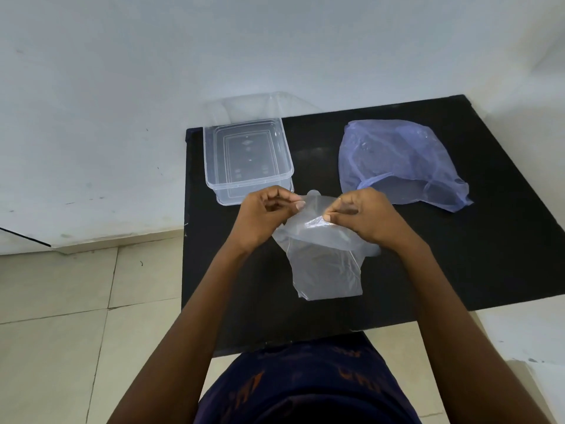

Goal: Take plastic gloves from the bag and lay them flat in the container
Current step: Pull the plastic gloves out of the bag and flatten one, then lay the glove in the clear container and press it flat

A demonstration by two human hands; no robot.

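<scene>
A clear plastic glove (324, 258) hangs over the black table, its cuff end drooping toward me. My left hand (263, 215) pinches its upper left edge and my right hand (363, 215) pinches the upper right edge, both held just above the tabletop. The clear rectangular container (214, 172) stands at the table's far left corner, just beyond my left hand, with nothing visible inside. A crumpled bluish translucent bag (400, 160) lies at the far right of the table, its mouth facing me near my right hand.
The black table (458, 255) stands against a white wall. A clear lid (260, 107) leans behind the container. Beige floor tiles (61, 316) lie to the left, and my dark shirt fills the bottom of the view.
</scene>
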